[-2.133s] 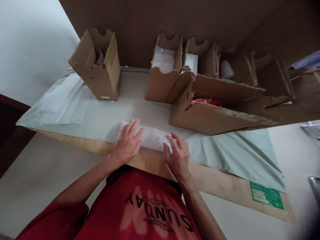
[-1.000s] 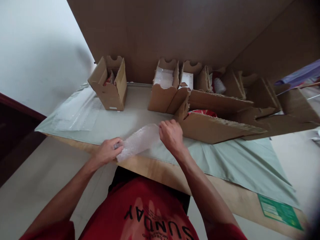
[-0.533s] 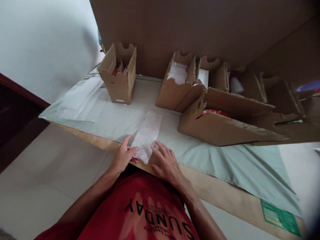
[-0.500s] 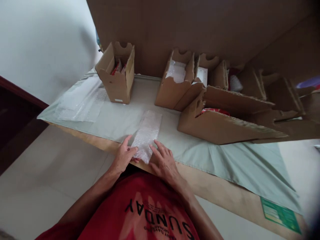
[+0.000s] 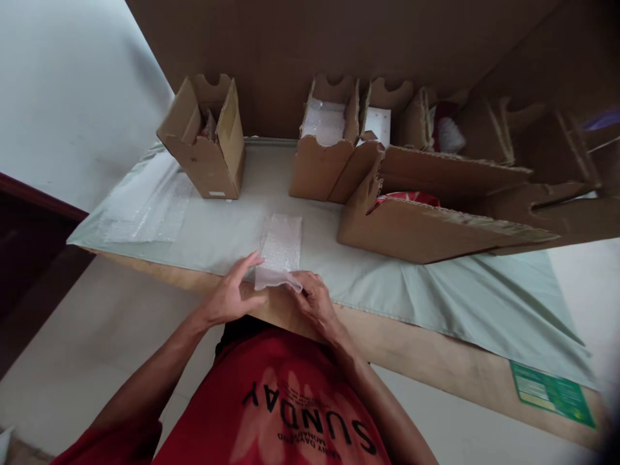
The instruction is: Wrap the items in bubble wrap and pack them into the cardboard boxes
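Note:
A clear bubble wrap bag (image 5: 281,244) lies flat near the front edge of the cloth-covered table, its near end lifted and folded over. My right hand (image 5: 314,298) pinches the right corner of that near end between thumb and fingers. On the other side, my left hand (image 5: 235,292) is open beside the bag's left edge, thumb and fingers apart. Whether its fingertips touch the plastic I cannot tell. What the bag contains, if anything, does not show clearly.
Flat bubble wrap sheets (image 5: 145,203) lie on the left of the green cloth (image 5: 213,248). A cardboard box (image 5: 213,155) stands behind them. More cardboard bins (image 5: 320,168) line the back, and a long one (image 5: 426,232) sits at right. A green label (image 5: 552,394) is on the table's front edge.
The bag's near end has gone from lying flat to folded up, with my right hand now gripping its corner. My left hand has moved off the bag, opening out to the left.

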Available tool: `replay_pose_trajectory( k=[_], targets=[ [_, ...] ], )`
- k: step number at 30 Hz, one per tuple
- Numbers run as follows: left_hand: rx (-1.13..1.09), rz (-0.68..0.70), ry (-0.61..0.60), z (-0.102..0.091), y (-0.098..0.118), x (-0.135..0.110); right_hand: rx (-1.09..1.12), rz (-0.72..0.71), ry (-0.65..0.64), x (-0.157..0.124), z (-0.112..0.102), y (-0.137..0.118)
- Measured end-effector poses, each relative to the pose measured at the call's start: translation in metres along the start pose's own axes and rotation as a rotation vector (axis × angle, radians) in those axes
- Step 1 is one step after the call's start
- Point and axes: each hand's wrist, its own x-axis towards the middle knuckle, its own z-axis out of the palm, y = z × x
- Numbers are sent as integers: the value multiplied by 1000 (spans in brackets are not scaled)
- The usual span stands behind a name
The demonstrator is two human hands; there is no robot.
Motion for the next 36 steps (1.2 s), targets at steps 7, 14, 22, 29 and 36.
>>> replay_pose_trajectory(
  k=[7, 14, 22, 29, 36],
  targets=[
    [84, -204, 175, 31, -16, 32, 96, 200, 84, 15, 4, 9],
    [255, -245, 172, 35, -7, 37, -328, -61, 174, -1, -12, -10],
    [320, -217, 178, 34, -5, 39, -533, -211, -256, 20, -16, -8],
    [452, 339, 88, 29, -4, 28, -563, -241, -224, 35, -17, -4],
    [338, 256, 18, 28, -12, 35, -498, -250, -364, 47, -35, -8]
  ],
)
